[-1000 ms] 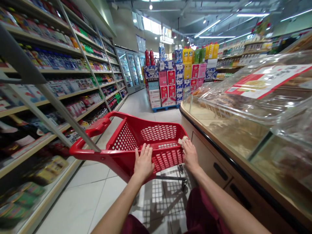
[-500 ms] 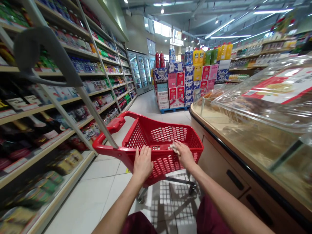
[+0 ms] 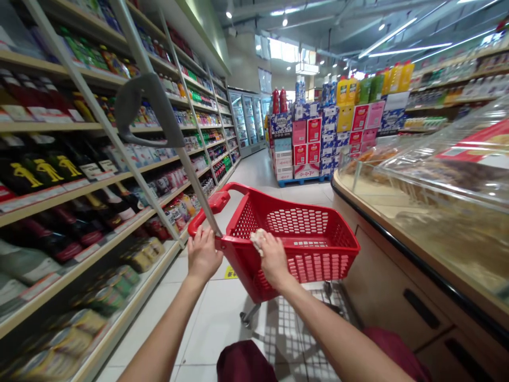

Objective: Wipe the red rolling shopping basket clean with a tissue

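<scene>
A red plastic shopping cart [image 3: 318, 245] with a perforated basket stands in front of me, turned sideways. My left hand [image 3: 204, 255] grips its rim beside the handle end, fingers curled over the red plastic close to the foot of a metal pole [image 3: 194, 172]. A crumpled whitish cloth [image 3: 257, 240] is in my right hand [image 3: 272, 260], pressed on the near rim of the basket. The cloth is partly covered by the fingers. Inside the basket I see only its perforated walls and floor.
Shelves of bottles and cans [image 3: 107, 183] run along the left. To the right is a wooden counter [image 3: 392, 281] with clear plastic packs on top. Ahead stand stacked cartons [image 3: 307, 148] with juice bottles, and glass-door fridges [image 3: 248, 119] beyond. A grey holder [image 3: 153, 114] hangs on the pole.
My right hand with the cloth has slid left along the basket rim towards the handle. My left hand has shifted left from the basket's side to the handle end. The view has turned left.
</scene>
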Demonstrator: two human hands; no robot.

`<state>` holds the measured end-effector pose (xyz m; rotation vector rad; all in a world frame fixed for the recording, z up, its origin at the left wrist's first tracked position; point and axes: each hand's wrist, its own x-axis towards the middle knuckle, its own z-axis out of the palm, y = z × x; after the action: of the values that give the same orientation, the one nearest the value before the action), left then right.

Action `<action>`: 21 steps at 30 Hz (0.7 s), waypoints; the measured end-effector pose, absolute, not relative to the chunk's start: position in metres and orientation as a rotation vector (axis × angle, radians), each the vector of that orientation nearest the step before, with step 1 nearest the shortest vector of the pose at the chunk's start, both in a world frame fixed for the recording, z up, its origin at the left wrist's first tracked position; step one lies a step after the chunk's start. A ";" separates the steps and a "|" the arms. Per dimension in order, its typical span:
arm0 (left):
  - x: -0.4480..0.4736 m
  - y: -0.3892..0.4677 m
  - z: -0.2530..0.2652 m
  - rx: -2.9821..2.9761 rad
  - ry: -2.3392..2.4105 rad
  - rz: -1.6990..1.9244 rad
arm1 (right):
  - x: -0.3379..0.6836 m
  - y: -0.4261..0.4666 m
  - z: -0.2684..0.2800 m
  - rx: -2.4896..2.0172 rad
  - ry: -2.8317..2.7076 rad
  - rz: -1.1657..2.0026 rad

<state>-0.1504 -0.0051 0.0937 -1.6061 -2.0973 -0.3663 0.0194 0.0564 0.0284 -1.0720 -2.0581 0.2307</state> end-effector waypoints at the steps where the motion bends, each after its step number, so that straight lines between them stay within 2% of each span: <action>1: -0.148 -0.005 0.092 -1.604 -2.089 -0.352 | -0.006 0.051 0.039 -1.024 -2.076 0.249; 4: -0.146 -0.009 0.087 -1.606 -2.045 -0.310 | -0.043 0.043 0.053 -0.879 -2.133 0.193; 7: -0.144 -0.018 0.082 -1.623 -2.011 -0.319 | -0.004 0.052 0.035 -0.853 -2.159 0.086; 12: -0.111 -0.020 0.084 -1.575 -1.968 -0.525 | 0.087 0.072 0.006 -1.259 -2.061 0.025; 18: -0.069 0.011 0.077 -1.890 -1.964 -0.274 | 0.071 0.069 0.014 -1.034 -2.225 -0.023; 21: -0.071 0.016 0.067 -1.889 -1.905 -0.227 | 0.118 0.084 0.005 -1.221 -2.182 -0.043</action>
<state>-0.0710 0.0160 0.0673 -1.8893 -1.9049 -0.2272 0.1178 0.0845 0.0046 -1.2205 -2.1825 -0.0431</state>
